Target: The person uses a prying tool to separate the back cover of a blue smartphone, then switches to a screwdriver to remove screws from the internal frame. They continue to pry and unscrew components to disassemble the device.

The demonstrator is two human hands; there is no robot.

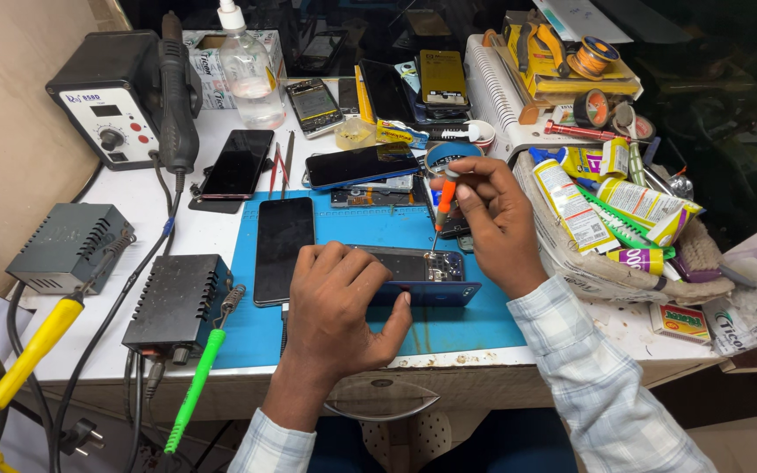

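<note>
Head view: left hand (336,307) presses flat, fingers spread, on an opened phone (422,273) (on the blue mat (449,324)); right hand (492,219) pinches an orange screwdriver (442,203), tip seemingly touching it.

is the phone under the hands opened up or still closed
Opened up: the phone shows exposed internal parts, with the orange screwdriver tip on them.

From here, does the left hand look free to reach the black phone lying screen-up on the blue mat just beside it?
Probably yes. The black phone lies uncovered just left of the left hand, nothing between them. But that hand is pressing down the opened phone while the right hand works a screwdriver.
</note>
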